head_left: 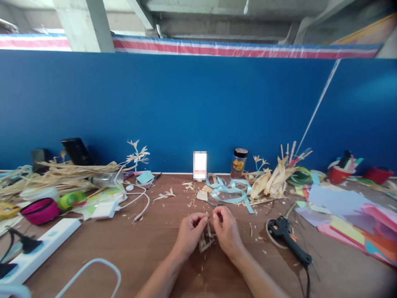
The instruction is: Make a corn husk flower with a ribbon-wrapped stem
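My left hand (191, 232) is closed in a pinch on a small piece made of pale dried husk strips (206, 245), near the middle front of the brown table. A narrow strip end rises between its thumb and forefinger, and the looped lower part hangs just below my fingers. My right hand (228, 231) faces it from the right, thumb and fingertips pressed together beside the piece. What sits in that pinch, if anything, is too small to tell. Just beyond my hands lie scissors (214, 204), partly hidden, and a curled light-blue ribbon (228, 196).
A black glue gun (288, 240) lies right of my hands, its cord running forward. Coloured paper (341, 207) spreads farther right. A dark-lidded jar (238, 163) and a husk bundle (273, 182) stand behind. A white power strip (46, 248) and long dried leaves (71, 171) occupy the left.
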### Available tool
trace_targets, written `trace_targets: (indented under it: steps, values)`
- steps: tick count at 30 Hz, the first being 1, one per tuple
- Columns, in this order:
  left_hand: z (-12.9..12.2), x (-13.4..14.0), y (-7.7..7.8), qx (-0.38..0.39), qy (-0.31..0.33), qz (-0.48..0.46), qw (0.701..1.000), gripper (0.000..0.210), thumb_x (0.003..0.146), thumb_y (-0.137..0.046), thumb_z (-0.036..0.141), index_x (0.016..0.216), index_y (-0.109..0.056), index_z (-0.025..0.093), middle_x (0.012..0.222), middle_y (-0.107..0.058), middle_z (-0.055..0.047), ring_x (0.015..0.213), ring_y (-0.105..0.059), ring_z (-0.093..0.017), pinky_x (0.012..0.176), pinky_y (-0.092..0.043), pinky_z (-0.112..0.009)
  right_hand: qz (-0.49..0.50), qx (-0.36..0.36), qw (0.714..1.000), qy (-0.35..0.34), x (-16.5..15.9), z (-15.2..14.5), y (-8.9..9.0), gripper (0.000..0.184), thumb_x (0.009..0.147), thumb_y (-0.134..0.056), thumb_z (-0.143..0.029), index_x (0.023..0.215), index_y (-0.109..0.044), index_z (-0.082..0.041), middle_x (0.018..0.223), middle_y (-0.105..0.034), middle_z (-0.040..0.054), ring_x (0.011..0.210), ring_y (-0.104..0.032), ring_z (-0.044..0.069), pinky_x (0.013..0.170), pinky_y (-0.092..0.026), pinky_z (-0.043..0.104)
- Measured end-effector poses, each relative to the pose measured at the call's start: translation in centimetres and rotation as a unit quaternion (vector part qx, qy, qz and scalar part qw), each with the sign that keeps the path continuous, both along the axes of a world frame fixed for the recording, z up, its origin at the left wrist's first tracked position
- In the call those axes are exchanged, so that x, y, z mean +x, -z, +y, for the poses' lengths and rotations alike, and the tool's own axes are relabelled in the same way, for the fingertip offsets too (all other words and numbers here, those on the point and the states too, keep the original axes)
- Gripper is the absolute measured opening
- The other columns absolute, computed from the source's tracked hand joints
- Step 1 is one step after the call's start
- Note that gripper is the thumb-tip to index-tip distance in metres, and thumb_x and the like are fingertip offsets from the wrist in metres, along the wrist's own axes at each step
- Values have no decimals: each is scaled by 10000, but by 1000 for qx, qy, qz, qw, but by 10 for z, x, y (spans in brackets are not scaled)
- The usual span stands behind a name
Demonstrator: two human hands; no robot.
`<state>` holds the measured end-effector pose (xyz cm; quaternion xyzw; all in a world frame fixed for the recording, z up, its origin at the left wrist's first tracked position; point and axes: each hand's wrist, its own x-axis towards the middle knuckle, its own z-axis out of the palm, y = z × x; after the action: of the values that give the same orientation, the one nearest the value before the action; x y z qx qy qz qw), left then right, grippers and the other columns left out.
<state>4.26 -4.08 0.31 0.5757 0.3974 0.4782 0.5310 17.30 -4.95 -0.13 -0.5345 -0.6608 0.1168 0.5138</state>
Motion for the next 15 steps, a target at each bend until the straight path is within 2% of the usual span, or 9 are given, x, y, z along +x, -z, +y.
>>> trace_targets:
  steps: [5, 10, 15]
  values:
    - [0, 0, -5, -32, -3, -9, 999, 301, 690, -568, 416, 639, -618, 123, 499, -462, 29, 477, -366, -80, 464, -285, -184, 37, -17, 999, -4, 3, 1, -4, 114, 811, -423, -229, 802, -525, -179, 758, -558, 40, 691, -508, 155, 648, -410, 257]
    - [0, 0, -8, -45, 5, -25, 999, 328, 675, -576, 439, 683, -650, 119, 509, -505, 21, 481, -387, -84, 474, -294, -190, 86, -26, 995, -48, -3, -3, -7, 181, 822, -408, -257, 893, -556, -180, 852, -596, 62, 769, -544, 169, 689, -430, 263]
    - [-1, -1, -7, -39, 2, -31, 999, 320, 690, -572, 416, 735, -666, 113, 539, -534, 10, 498, -404, -86, 485, -304, -186, 100, -62, 992, -46, -4, -5, -9, 142, 798, -463, -288, 739, -534, -180, 668, -564, 10, 605, -517, 135, 578, -417, 222]
